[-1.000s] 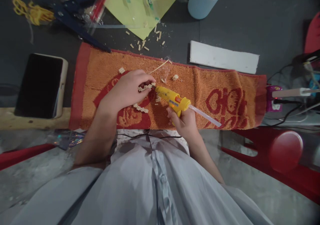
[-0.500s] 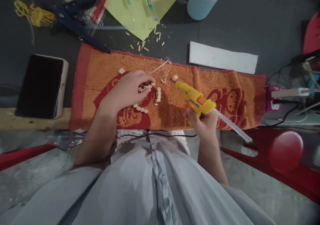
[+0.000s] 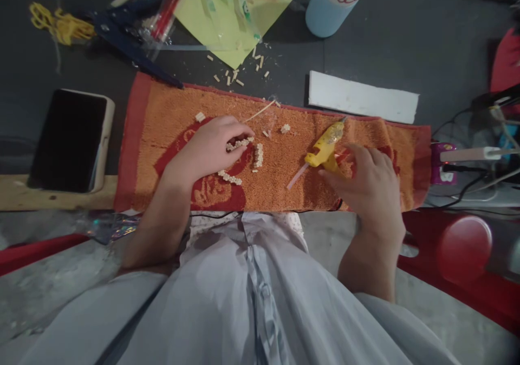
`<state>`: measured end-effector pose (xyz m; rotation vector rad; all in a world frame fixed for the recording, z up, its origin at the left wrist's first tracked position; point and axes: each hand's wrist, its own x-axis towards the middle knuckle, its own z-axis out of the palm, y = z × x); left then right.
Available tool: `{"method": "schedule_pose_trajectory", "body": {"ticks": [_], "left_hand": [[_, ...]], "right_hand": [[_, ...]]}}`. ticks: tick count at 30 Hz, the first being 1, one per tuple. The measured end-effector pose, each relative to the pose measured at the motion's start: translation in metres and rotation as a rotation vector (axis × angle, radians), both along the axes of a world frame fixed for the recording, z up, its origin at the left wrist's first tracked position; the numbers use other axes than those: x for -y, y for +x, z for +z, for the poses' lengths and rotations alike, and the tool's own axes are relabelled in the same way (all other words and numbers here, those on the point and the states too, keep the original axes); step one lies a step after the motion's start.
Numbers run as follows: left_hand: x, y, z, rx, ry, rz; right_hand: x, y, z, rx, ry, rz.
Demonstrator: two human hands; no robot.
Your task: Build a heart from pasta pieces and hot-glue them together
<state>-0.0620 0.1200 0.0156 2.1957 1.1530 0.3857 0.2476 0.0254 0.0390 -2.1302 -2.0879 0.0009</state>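
On the left half of the orange towel [image 3: 280,191], my left hand [image 3: 215,151] pinches a small chain of pale beadlike pieces [image 3: 239,144]. Two similar strips lie close by, one upright strip [image 3: 259,156] to its right and one slanting strip [image 3: 229,177] below it. A yellow glue gun [image 3: 327,145] lies on the towel, its nozzle pointing up and a clear glue stick [image 3: 298,176] sticking out at the lower left. My right hand [image 3: 361,178] is spread at the gun's right side, fingers apart, not wrapped round it.
A small pale cluster [image 3: 285,129] and a thin stick [image 3: 260,111] lie on the towel. Behind are a white board [image 3: 363,98], a blue cup [image 3: 331,7], yellow paper [image 3: 227,53] with cut bits [image 3: 235,76], and blue-handled pliers [image 3: 134,53]. A phone [image 3: 67,140] lies left.
My right hand has let go of the glue gun and moved right. The gun now lies turned on the towel, farther right. My left hand has stayed nearly still with its chain.
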Motion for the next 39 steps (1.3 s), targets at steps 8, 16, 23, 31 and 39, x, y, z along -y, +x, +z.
{"method": "schedule_pose_trajectory", "body": {"ticks": [8,16,23,31,39], "left_hand": [[0.001,0.000,-0.001,0.010,0.008,0.003],[0.001,0.000,-0.001,-0.025,0.002,0.003],[0.002,-0.001,-0.004,-0.011,0.037,-0.005],[0.007,0.001,0.000,-0.078,0.036,0.081],[0.013,0.005,0.003,-0.171,0.110,0.099]], "right_hand": [[-0.058,-0.066,0.011,-0.324,-0.077,0.376],[-0.113,-0.096,-0.022,-0.372,-0.162,0.649],[-0.126,-0.098,-0.026,-0.366,-0.256,0.744],[-0.131,-0.095,-0.028,-0.434,-0.272,0.760],[-0.131,-0.094,-0.030,-0.452,-0.281,0.847]]}}
